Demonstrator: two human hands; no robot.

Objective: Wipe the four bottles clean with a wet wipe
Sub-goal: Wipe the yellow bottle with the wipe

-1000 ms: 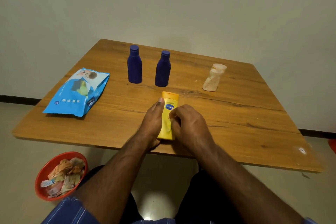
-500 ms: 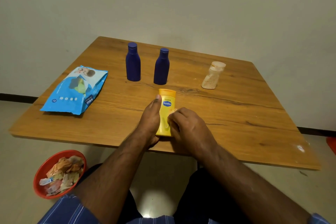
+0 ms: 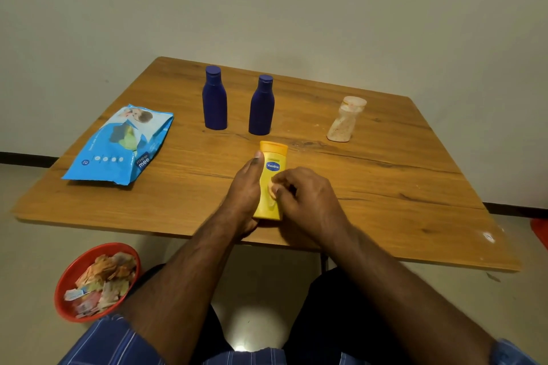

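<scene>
A yellow Vaseline bottle (image 3: 274,157) lies flat near the table's front edge, cap pointing away from me. My left hand (image 3: 244,187) holds it along its left side, thumb stretched up toward the cap. My right hand (image 3: 308,198) has curled fingers pressing a small pale wad, apparently the wet wipe (image 3: 270,187), onto the bottle's face. Two dark blue bottles (image 3: 214,101) (image 3: 261,107) stand upright behind it. A clear, dusty-looking bottle (image 3: 344,121) stands at the back right.
A blue pack of wet wipes (image 3: 118,145) lies on the left of the wooden table (image 3: 400,187). On the floor at my lower left sits a red bowl (image 3: 63,281) full of used scraps. A wall stands close behind the table.
My right hand has shifted slightly along the yellow bottle's face, and the pale wad now shows under its fingertips. My left hand keeps its hold.
</scene>
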